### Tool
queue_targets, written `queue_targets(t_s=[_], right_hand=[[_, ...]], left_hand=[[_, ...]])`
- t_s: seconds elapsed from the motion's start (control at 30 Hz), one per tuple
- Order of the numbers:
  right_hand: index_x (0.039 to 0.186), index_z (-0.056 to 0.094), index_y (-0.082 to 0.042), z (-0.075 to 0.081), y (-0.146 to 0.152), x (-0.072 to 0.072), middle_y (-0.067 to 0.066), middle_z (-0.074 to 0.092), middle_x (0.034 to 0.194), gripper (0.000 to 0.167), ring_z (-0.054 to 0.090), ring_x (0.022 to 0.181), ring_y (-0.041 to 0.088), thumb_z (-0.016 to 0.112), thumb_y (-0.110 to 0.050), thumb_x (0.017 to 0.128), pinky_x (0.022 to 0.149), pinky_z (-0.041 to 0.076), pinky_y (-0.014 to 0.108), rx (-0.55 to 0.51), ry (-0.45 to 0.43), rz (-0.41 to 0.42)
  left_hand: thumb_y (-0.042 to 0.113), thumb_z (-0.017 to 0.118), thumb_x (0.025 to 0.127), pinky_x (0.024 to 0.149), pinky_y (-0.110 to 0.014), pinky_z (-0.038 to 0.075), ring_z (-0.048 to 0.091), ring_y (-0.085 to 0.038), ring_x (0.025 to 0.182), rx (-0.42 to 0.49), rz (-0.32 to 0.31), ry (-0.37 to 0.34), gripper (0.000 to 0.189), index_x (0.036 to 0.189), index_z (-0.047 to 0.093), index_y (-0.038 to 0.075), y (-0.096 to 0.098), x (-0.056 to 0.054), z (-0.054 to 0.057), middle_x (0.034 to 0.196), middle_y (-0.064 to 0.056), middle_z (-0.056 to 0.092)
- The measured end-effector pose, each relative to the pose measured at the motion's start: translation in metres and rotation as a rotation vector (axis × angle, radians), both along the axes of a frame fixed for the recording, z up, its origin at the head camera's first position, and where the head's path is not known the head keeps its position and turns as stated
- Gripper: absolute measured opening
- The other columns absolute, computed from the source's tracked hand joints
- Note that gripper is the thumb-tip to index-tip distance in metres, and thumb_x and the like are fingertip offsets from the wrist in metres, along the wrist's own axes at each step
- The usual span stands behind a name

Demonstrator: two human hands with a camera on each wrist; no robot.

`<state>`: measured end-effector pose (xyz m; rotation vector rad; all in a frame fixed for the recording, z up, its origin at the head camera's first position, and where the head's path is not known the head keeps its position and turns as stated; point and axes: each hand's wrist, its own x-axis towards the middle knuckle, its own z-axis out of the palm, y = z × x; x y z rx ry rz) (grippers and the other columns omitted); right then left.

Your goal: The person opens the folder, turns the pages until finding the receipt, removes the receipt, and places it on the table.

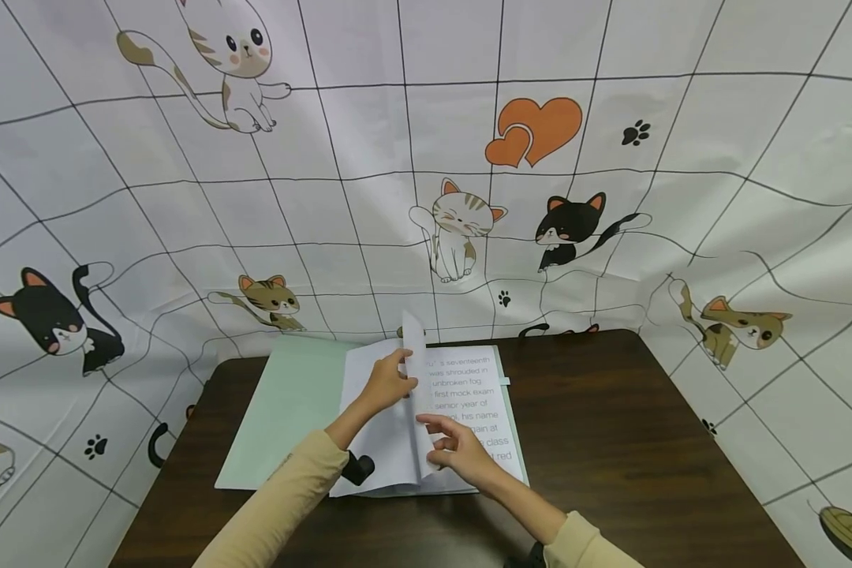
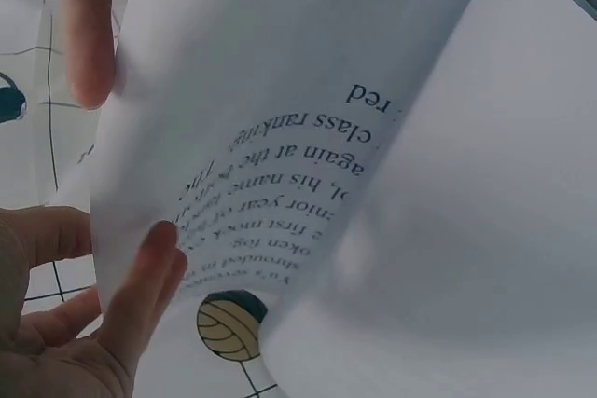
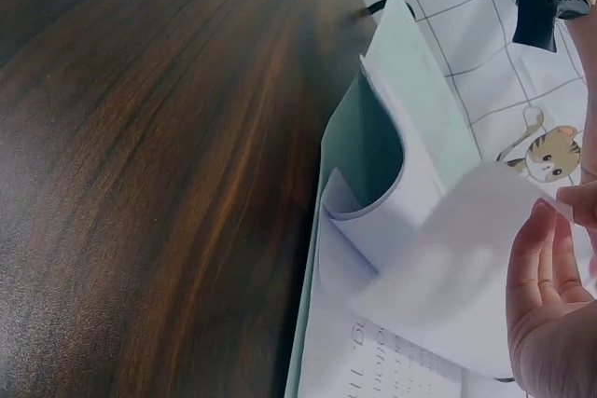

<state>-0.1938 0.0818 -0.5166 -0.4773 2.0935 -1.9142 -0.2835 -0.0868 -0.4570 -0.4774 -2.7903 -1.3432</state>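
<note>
Both hands are at a white page (image 1: 415, 363) raised upright from a stack of sheets inside a pale green folder (image 1: 291, 410). My left hand (image 1: 389, 381) pinches the page's free edge near its top; in the left wrist view a finger of the left hand (image 2: 131, 314) lies on the printed face while the thumb goes behind the edge. Lower along the same edge is my right hand (image 1: 461, 450), its fingers extended and fingertips at the paper. In the right wrist view the right hand (image 3: 555, 314) has nearly straight fingers beside the bending page (image 3: 457, 258).
Under the right hand lies a sheet with large print (image 1: 472, 402), a small tab at its right edge. Turned sheets (image 3: 410, 156) curve up over the folder's left side. The dark wooden table (image 1: 610, 442) meets white cloth walls (image 1: 362, 134) printed with cats.
</note>
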Motion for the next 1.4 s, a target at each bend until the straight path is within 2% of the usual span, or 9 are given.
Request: queue_targets(t_s=[0.07,0.2,0.27,0.47,0.67,0.83,1.03,1.17,1.4], right_hand=[[0.14,0.049,-0.001,0.002,-0.001,0.0,0.026,0.049,0.127,0.057,0.054,0.083,0.005,0.058,0.006,0.084,0.067,0.052,0.019,-0.012,-0.011,-0.003],[0.14,0.049,-0.001,0.004,-0.004,0.001,0.025,0.049,0.125,0.058,0.054,0.084,0.005,0.057,0.008,0.083,0.067,0.054,0.02,-0.028,-0.019,-0.003],[0.14,0.049,-0.001,0.005,-0.005,0.002,0.024,0.049,0.124,0.059,0.054,0.084,0.005,0.058,0.008,0.082,0.067,0.054,0.021,-0.034,-0.025,0.003],[0.14,0.048,-0.001,0.005,-0.007,0.004,0.022,0.049,0.121,0.058,0.055,0.085,0.008,0.059,0.006,0.083,0.067,0.056,0.022,-0.042,-0.032,0.018],[0.143,0.045,-0.003,0.004,-0.007,0.002,0.023,0.051,0.12,0.06,0.056,0.089,0.01,0.059,0.005,0.085,0.068,0.055,0.022,-0.066,-0.05,0.02],[0.146,0.042,-0.006,0.003,-0.007,0.001,0.025,0.053,0.119,0.062,0.058,0.089,0.01,0.059,0.002,0.088,0.069,0.056,0.025,-0.093,-0.077,0.009],[0.141,0.047,0.0,-0.003,-0.003,0.0,0.028,0.057,0.115,0.056,0.061,0.083,0.004,0.061,0.001,0.087,0.068,0.056,0.025,-0.074,-0.062,-0.048],[0.138,0.048,0.004,-0.007,0.002,-0.001,0.029,0.058,0.113,0.055,0.061,0.081,0.004,0.061,0.002,0.085,0.067,0.056,0.024,-0.072,-0.064,-0.092],[0.133,0.052,0.007,-0.01,0.005,-0.003,0.014,0.059,0.101,0.049,0.062,0.078,0.003,0.062,0.001,0.086,0.068,0.056,0.023,-0.06,-0.075,-0.088]], left_hand=[[-0.005,0.06,0.081,0.053,-0.025,0.052,0.065,-0.017,0.057,0.028,0.005,-0.025,0.047,0.127,0.054,-0.011,0.0,-0.001,0.001,0.123,-0.033,0.059],[-0.004,0.059,0.081,0.048,-0.023,0.051,0.055,-0.011,0.047,0.013,0.032,-0.048,0.044,0.125,0.057,-0.011,0.001,-0.002,0.001,0.122,-0.033,0.061],[-0.003,0.06,0.081,0.049,-0.025,0.053,0.056,-0.012,0.05,0.035,0.048,-0.077,0.046,0.126,0.056,-0.012,0.001,-0.001,0.0,0.12,-0.033,0.061],[-0.006,0.059,0.08,0.057,-0.03,0.058,0.065,-0.022,0.072,0.194,0.109,-0.19,0.05,0.129,0.054,-0.01,-0.001,0.002,-0.004,0.117,-0.029,0.056],[-0.01,0.058,0.077,0.052,-0.029,0.057,0.06,-0.018,0.059,0.194,0.123,-0.132,0.047,0.124,0.058,-0.009,-0.006,0.001,-0.009,0.096,-0.019,0.051],[-0.01,0.059,0.076,0.049,-0.028,0.056,0.055,-0.013,0.055,0.192,0.134,-0.098,0.044,0.12,0.061,-0.009,-0.011,0.0,-0.013,0.088,-0.013,0.047],[-0.01,0.059,0.077,0.048,-0.03,0.056,0.055,-0.01,0.043,0.217,0.165,-0.143,0.042,0.119,0.061,-0.008,-0.02,0.001,-0.021,0.072,-0.002,0.041],[-0.011,0.059,0.078,0.048,-0.029,0.056,0.057,-0.008,0.041,0.219,0.168,-0.167,0.043,0.121,0.06,-0.008,-0.027,0.001,-0.026,0.068,0.0,0.04],[-0.012,0.059,0.078,0.049,-0.027,0.055,0.057,-0.009,0.046,0.251,0.203,-0.22,0.044,0.122,0.059,-0.008,-0.037,0.005,-0.03,0.067,0.0,0.04]])
